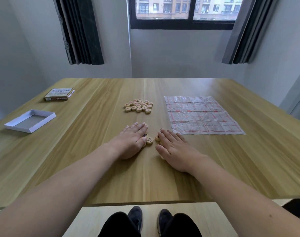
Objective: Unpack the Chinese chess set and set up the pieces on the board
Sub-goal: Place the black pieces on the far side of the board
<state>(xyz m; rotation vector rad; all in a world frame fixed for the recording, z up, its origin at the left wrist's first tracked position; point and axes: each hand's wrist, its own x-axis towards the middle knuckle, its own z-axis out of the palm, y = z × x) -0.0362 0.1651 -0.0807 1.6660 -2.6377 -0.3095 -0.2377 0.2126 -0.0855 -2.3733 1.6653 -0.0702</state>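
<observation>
Head view, wooden table (94,168). Left hand (132,141) — flat, palm down, fingers spread, gripping nothing; it lies over black-marked pieces (149,140), one of which shows just right of its thumb. Right hand (175,149) — likewise flat and released, palm down, just right of the left hand; a few more pieces peek out at its fingertips and under its near edge. How many pieces lie beneath either palm cannot be told. Red-marked pieces (139,105) — a tight cluster face up, farther off than both hands, near the table's middle. Paper board (202,115) — creased, red grid, spread flat to the right, its near left corner just beyond the right hand's fingers. Box lid (59,94) — far left. White box tray (30,120) — left, nearer than the lid, well apart from the hands.
</observation>
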